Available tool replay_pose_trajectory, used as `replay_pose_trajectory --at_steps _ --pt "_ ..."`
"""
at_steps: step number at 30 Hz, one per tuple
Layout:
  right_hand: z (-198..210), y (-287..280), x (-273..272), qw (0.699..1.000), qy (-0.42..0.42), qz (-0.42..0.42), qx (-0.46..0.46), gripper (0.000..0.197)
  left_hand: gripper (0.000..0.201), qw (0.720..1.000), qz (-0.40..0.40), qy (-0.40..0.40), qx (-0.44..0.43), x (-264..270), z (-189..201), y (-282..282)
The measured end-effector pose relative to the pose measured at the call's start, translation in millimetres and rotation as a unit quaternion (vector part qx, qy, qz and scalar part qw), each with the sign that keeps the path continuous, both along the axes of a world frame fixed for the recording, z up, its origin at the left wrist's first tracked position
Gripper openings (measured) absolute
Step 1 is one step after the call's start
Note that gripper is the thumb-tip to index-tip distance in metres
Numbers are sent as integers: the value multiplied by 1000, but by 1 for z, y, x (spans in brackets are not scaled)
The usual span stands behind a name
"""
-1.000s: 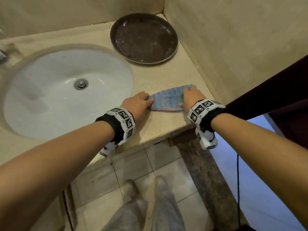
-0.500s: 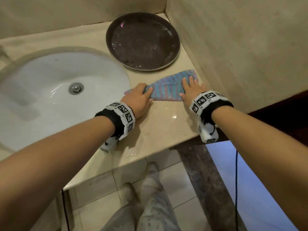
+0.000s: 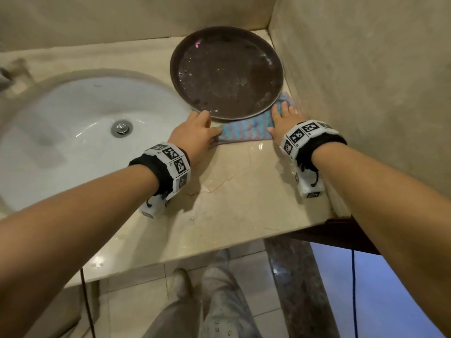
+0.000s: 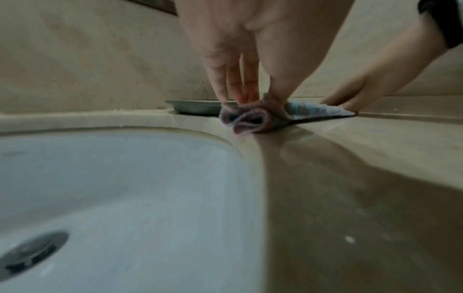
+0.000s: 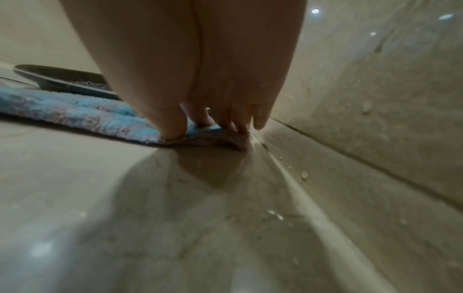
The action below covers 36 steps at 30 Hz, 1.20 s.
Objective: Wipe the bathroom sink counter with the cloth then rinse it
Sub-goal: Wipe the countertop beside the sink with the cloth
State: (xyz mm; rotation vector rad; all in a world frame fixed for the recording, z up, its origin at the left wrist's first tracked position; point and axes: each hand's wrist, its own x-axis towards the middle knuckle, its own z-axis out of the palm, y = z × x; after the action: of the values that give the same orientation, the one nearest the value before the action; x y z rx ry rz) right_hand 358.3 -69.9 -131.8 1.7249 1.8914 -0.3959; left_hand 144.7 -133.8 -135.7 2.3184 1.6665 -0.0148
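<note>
A blue and pink striped cloth [image 3: 246, 129] lies on the wet beige counter [image 3: 244, 191], right of the white sink [image 3: 73, 132]. Its far edge meets the rim of a dark round tray [image 3: 227, 71]. My left hand [image 3: 195, 132] is on the cloth's left end. In the left wrist view this hand [image 4: 255, 99] pinches the bunched end of the cloth [image 4: 250, 121] between fingers and thumb. My right hand [image 3: 284, 118] presses the right end flat by the side wall. The right wrist view shows its straight fingers [image 5: 240, 123] on the cloth [image 5: 75, 111].
Beige walls close the counter at the back and right [image 3: 366, 81]. The tray fills the back right corner. A metal drain [image 3: 121, 127] sits in the basin and part of a tap [image 3: 5, 79] shows at the far left. Water drops lie on the counter. A tiled floor lies below.
Both hands have slid the cloth away from the counter's front edge towards the back, up against the tray's rim. The left end of the cloth has bunched up.
</note>
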Motion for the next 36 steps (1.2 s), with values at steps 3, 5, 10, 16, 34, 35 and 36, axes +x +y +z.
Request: replay_pose_trajectory --at_steps 3,5,10,16,34,35,36 --pt "1 0 0 1000 -8 4 1 67 33 999 0 36 -1 0 6 3" --pt "1 -2 0 1000 -11 10 7 67 31 998 6 55 -12 3 9 2" --pt "2 -17 -6 1000 -13 7 16 67 32 994 4 102 -40 4 11 -9" --pt "4 -40 -19 1000 10 6 -4 66 30 995 26 46 -88 -11 16 -27" --pt "1 -98 -116 992 6 122 -24 90 32 987 63 34 -143 -99 5 -110" --pt "2 -99 -121 992 5 124 -21 91 33 987 68 30 -144 -104 3 -112" --pt "3 -100 -126 991 1 132 -11 89 33 987 70 27 -143 -109 2 -114"
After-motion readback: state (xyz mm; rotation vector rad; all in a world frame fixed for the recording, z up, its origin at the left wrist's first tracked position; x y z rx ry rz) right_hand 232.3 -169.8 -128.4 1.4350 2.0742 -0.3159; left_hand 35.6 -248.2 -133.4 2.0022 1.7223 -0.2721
